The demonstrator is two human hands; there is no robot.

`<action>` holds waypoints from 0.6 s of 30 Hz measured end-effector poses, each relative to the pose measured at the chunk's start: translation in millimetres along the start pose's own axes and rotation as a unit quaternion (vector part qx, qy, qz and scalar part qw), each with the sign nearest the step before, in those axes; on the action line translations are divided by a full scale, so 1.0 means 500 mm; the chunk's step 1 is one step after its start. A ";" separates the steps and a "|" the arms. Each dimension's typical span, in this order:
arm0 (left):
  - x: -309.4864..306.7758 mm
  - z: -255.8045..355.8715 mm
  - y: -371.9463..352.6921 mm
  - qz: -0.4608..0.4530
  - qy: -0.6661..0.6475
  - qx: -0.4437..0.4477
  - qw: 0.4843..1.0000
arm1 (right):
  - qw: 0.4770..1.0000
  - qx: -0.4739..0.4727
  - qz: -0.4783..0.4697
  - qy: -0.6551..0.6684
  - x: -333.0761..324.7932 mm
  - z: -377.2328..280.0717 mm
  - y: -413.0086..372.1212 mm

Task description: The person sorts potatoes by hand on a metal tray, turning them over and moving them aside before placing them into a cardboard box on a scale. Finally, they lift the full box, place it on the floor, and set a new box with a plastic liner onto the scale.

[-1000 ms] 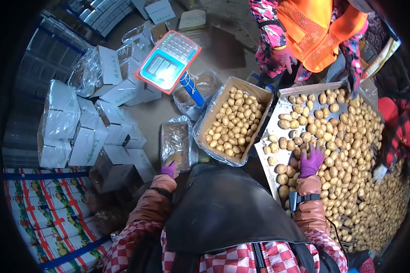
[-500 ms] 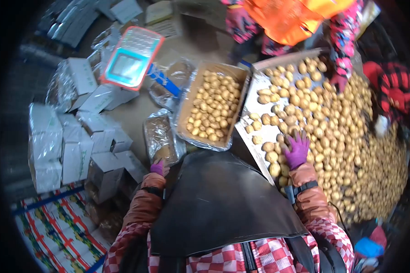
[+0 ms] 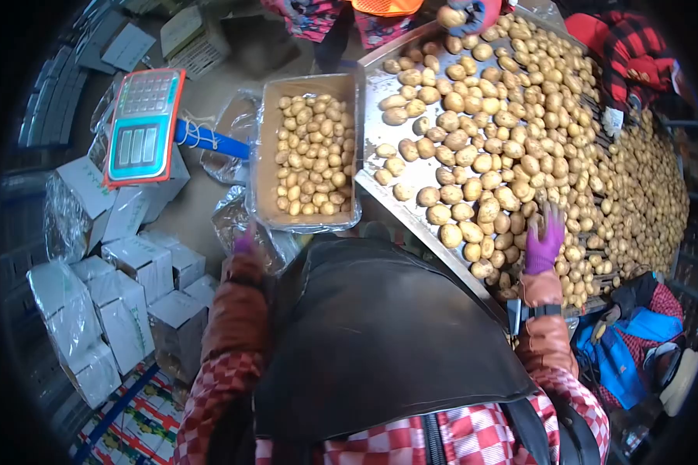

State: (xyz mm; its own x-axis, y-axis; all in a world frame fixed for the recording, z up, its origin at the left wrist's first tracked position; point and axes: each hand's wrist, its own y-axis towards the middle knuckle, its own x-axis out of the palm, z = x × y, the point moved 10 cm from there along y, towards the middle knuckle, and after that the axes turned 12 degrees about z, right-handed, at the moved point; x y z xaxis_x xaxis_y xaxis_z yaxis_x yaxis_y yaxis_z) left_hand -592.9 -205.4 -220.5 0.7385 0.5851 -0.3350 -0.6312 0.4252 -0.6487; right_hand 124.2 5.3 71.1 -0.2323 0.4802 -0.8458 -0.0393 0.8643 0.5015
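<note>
My right hand (image 3: 546, 240), in a purple glove, rests on the potatoes (image 3: 512, 147) spread over a metal sorting table (image 3: 395, 198). Its fingers are stretched out, with potatoes under and around them. My left hand (image 3: 246, 246), also purple-gloved, is smeared by motion, and its fingers cannot be made out. It is low on the left, beside a plastic-wrapped bundle (image 3: 229, 221) and near a lined box (image 3: 265, 155) that holds many potatoes (image 3: 310, 155).
A digital scale (image 3: 141, 128) on a blue post (image 3: 209, 139) stands left of the box. White cartons (image 3: 136, 263) are stacked at left. Across the table a co-worker's gloved hand (image 3: 485, 17) is at a potato (image 3: 451, 17). Other people are along the right side.
The view has swung to the right. My right hand has shifted rightward over the potatoes, fingers still stretched. A co-worker's hand at the top is now at a potato.
</note>
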 end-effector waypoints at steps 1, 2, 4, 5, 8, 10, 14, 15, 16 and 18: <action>0.016 0.007 0.010 0.003 -0.023 -0.023 0.999 | 1.000 0.011 -0.001 0.017 -0.019 -0.021 -0.008; 0.033 0.009 0.016 0.006 -0.039 -0.041 0.998 | 0.998 0.016 -0.001 0.057 -0.029 -0.047 -0.017; 0.073 0.015 0.029 0.018 -0.051 -0.053 0.997 | 0.984 0.064 -0.044 0.163 -0.018 -0.110 -0.031; 0.094 0.025 0.034 0.024 -0.053 -0.055 0.997 | 0.970 0.089 -0.066 0.214 -0.011 -0.148 -0.038; 0.109 0.056 0.019 0.034 -0.097 -0.045 0.994 | 0.923 0.097 -0.166 0.334 0.032 -0.291 -0.047; 0.104 0.099 -0.017 0.019 -0.147 -0.036 0.988 | 0.892 0.041 -0.229 0.387 0.058 -0.390 -0.049; 0.210 0.232 -0.136 -0.092 -0.165 -0.001 0.982 | 0.812 0.009 -0.365 0.455 0.124 -0.550 -0.062; 0.247 0.255 -0.153 -0.108 -0.146 0.005 0.983 | 0.794 0.010 -0.392 0.466 0.144 -0.575 -0.076; 0.277 0.251 -0.148 -0.098 -0.120 0.003 0.988 | 0.764 0.044 -0.465 0.446 0.179 -0.592 -0.111; 0.287 0.250 -0.155 -0.082 -0.067 0.001 0.994 | 0.722 0.118 -0.510 0.452 0.235 -0.615 -0.172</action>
State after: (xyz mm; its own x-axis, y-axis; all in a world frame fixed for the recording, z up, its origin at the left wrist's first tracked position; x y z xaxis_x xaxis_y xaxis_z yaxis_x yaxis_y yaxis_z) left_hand -467.4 -68.3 -132.8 0.7934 0.5946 -0.1307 -0.5055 0.5238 -0.6856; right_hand -198.6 -59.0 -15.4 -0.7433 -0.6260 -0.2358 -0.4956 0.7521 -0.4344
